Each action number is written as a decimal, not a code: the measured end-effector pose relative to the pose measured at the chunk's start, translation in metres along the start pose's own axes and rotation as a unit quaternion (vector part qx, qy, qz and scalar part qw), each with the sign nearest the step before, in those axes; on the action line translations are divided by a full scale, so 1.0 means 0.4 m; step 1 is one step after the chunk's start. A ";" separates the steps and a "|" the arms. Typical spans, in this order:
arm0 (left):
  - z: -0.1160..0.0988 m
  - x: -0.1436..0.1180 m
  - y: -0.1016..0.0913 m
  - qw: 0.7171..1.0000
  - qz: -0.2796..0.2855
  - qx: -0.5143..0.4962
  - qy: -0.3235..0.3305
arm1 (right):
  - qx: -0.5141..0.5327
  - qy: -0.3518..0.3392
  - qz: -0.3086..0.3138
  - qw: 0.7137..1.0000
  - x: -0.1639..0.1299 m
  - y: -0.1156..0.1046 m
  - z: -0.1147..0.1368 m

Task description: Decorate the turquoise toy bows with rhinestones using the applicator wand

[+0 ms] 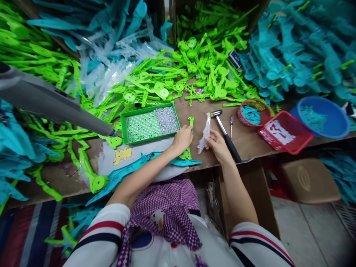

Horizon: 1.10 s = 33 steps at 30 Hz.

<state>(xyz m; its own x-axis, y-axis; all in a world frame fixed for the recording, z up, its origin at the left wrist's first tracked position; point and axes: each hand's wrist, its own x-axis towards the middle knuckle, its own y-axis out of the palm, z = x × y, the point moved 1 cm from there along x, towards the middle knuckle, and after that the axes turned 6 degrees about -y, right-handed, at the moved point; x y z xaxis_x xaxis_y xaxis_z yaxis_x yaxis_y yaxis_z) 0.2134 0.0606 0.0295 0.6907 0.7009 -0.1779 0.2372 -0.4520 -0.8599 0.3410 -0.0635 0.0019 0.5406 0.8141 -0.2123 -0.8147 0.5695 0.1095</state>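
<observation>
Hands meet near the front edge of a brown wooden counter [250,142]. The left hand [182,139] lies palm down with its fingers [189,130] curled together on a flat bright-green plastic handle piece [190,126], pressing it against the counter; the piece's round head sticks out just beyond the fingertips and its lower end shows under the heel of the hand. A long teal plastic piece [155,159] lies under the same wrist, across a grey cloth with a yellow cartoon figure [122,155]. The right hand [218,144] pinches a limp clear plastic piece [205,133] between thumb and fingers, holding it upright just beside the green piece, the two not quite touching.

Just right of the right hand's fingers, a hammer with a black grip and metal head [226,135] lies slanted on the counter, and a small screwdriver [231,124] lies beyond it. Just left of the left hand's fingers sits a shallow green tray of small silvery screws [150,124]. Farther right stand a round red basket [254,111], a rectangular red basket [286,131] and a blue plastic bowl [322,116], each holding small parts. Beyond the fingers, heaps of green plastic parts [200,70] and teal plastic parts [294,48] cover the back of the counter.
</observation>
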 end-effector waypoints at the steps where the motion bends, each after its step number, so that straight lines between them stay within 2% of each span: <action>1: -0.001 -0.001 0.002 1.000 0.002 0.001 0.000 | -0.003 0.001 0.005 1.000 -0.004 0.004 -0.001; 7: 0.003 -0.005 0.002 1.000 0.014 -0.023 0.001 | -0.008 0.020 0.073 0.997 -0.012 0.046 -0.003; 16: 0.005 -0.007 -0.002 0.998 0.031 -0.048 -0.003 | -0.025 0.034 0.085 0.995 -0.001 0.060 -0.004; 21: 0.011 0.002 -0.016 0.997 0.061 -0.034 0.027 | -0.048 0.031 0.070 0.996 0.000 0.070 -0.018; 27: 0.018 0.007 -0.039 0.993 0.109 -0.022 0.033 | -0.175 -0.008 0.060 0.983 0.001 0.065 -0.044; 30: 0.025 0.005 -0.038 0.992 0.110 -0.051 0.031 | -0.264 -0.063 0.026 0.962 -0.002 0.059 -0.043; 33: 0.039 0.003 -0.033 0.990 0.105 -0.079 0.044 | -0.308 -0.092 0.036 0.946 -0.006 0.058 -0.037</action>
<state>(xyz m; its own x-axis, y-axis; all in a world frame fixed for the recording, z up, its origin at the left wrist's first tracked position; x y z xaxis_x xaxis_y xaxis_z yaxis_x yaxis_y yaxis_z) 0.2006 0.0760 0.0331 0.7917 0.5344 -0.2959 0.1818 -0.6686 -0.7210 0.3176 -0.0538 -0.0095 0.4604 0.8865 -0.0474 -0.7881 0.3835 -0.4815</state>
